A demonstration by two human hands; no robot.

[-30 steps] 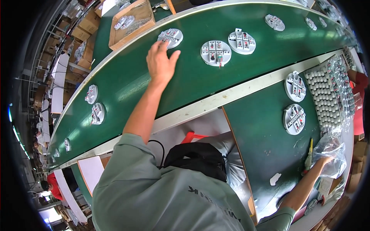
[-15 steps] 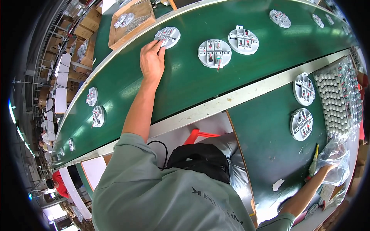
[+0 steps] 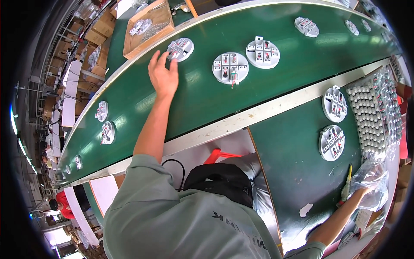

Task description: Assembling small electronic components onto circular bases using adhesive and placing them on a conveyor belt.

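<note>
My left hand (image 3: 164, 77) reaches over the green belt with its fingers apart and nothing held. Its fingertips are at the near left edge of a round white plastic base (image 3: 183, 48) with small wired fittings on it; whether they touch cannot be made out. Two more such bases, a front one (image 3: 230, 69) and a farther one (image 3: 262, 53), lie to its right, close together. On the far right, my right hand (image 3: 365, 191) is at a crumpled clear plastic bag (image 3: 374, 194). The film covers its fingers.
On the right-hand green table (image 3: 284, 151) lie two bases (image 3: 332, 142), a screwdriver (image 3: 346, 190) and bagged rows of small white parts (image 3: 366, 116). More bases (image 3: 108, 132) sit along the belt. Beyond its rim stands a cardboard tray (image 3: 129, 49). A person in red (image 3: 64, 205) is far left.
My left hand has let go of a small white piece at the base and drawn slightly back, fingers spreading. The bases on the belt appear shifted slightly left and down. My right hand stays at the bag.
</note>
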